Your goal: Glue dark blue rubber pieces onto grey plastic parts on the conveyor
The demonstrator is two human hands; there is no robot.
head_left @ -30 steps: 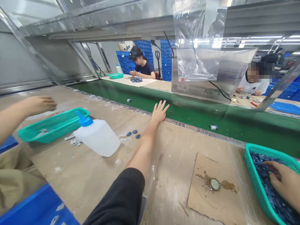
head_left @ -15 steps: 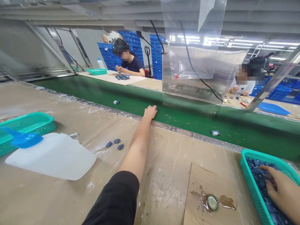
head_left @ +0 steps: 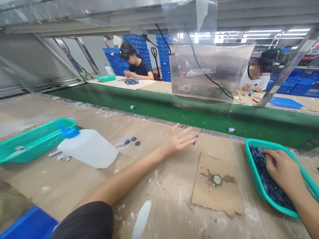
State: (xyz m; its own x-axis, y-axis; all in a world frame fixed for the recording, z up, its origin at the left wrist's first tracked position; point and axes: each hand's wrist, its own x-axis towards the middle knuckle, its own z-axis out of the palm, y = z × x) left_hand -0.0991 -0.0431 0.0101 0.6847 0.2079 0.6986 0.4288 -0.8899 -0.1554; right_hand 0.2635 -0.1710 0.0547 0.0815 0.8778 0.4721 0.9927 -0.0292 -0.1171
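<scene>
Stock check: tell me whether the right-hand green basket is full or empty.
Well filled, not empty: dark pieces cover the visible floor of the green basket, lying below its rim.

Single view, head-worn: I look forward and down from above the brown work surface (head_left: 171,189), near it, across the long green conveyor belt (head_left: 174,113) to the far bench.

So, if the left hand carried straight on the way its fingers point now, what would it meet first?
Probably the worn strip edging the green belt. The left hand's height is unclear, so it might pass above that.
</scene>
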